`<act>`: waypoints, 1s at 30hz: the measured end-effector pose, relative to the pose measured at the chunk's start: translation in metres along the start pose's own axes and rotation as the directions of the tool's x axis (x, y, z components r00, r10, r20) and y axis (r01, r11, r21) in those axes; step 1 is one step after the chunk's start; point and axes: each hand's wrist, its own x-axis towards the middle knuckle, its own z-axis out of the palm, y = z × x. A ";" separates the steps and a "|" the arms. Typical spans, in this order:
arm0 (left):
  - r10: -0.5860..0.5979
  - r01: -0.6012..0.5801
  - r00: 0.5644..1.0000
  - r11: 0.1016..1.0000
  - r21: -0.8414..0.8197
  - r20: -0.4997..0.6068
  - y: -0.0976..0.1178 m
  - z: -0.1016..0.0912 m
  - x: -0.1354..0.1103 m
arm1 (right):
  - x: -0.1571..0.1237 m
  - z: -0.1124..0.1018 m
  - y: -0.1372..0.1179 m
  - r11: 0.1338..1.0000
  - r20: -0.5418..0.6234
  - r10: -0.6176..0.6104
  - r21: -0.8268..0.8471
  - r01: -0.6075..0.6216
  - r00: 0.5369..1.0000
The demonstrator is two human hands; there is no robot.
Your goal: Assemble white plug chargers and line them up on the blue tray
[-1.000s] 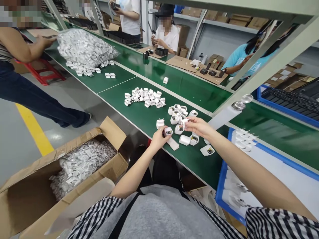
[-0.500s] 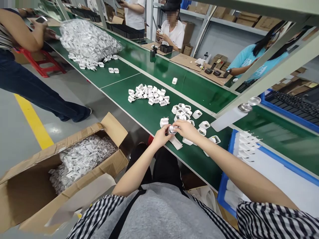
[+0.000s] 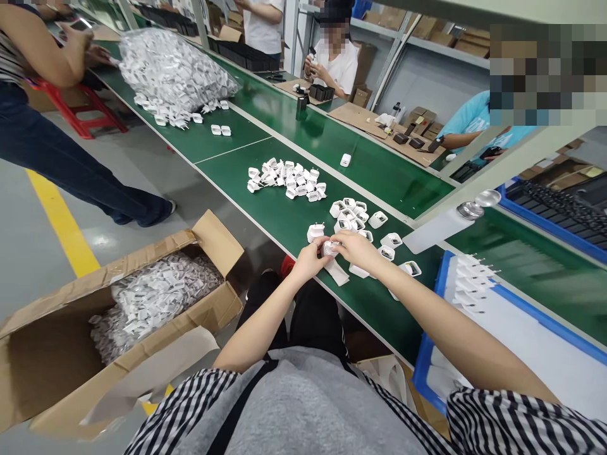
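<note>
Near the bench's front edge, my left hand point(image 3: 309, 260) is closed around a small white plug adapter point(image 3: 329, 249). My right hand point(image 3: 355, 248) pinches the same adapter from the other side, its fingertips on the top. A white plug with two pins point(image 3: 315, 233) stands just beyond my left fingers. Under my hands lies a folded pale strip point(image 3: 336, 273). Several open white charger housings point(image 3: 351, 218) with parts showing inside cluster past my right hand. Farther left is a pile of white plug pieces point(image 3: 287, 179).
A blue-rimmed tray point(image 3: 436, 303) holding finished-looking white plugs sits at my right. A white bottle with a metal cap point(image 3: 436, 232) lies by the post. An open carton point(image 3: 118, 303) stands on the floor at left. A big bag point(image 3: 175, 69) and co-workers are farther off.
Both hands stay together on the white adapter with only slight finger movement. The whole view has shifted a little, so the bench things appear slightly to the right.
</note>
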 end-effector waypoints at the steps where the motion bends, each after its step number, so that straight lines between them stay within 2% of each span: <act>1: -0.001 0.001 1.000 1.000 0.001 -0.001 0.000 0.000 0.000 | 0.000 0.000 0.000 1.000 0.006 0.002 -0.011 -0.002 1.000; 11: 0.001 -0.002 1.000 0.999 -0.050 -0.016 0.005 0.001 -0.002 | 0.002 -0.009 -0.015 0.969 0.115 0.049 -0.245 -0.019 0.992; 21: -0.020 0.014 0.999 0.985 -0.174 -0.029 0.003 0.001 0.000 | 0.024 -0.019 -0.028 0.922 0.314 0.144 -0.388 -0.012 0.938; 26: -0.020 0.019 1.000 0.996 -0.091 -0.012 0.001 -0.002 0.000 | 0.029 -0.014 -0.030 0.912 0.344 0.155 -0.411 0.000 0.926; 30: -0.001 0.004 0.999 0.996 0.094 -0.036 0.008 0.000 -0.007 | 0.028 -0.016 -0.025 0.924 0.337 0.111 -0.382 0.028 0.935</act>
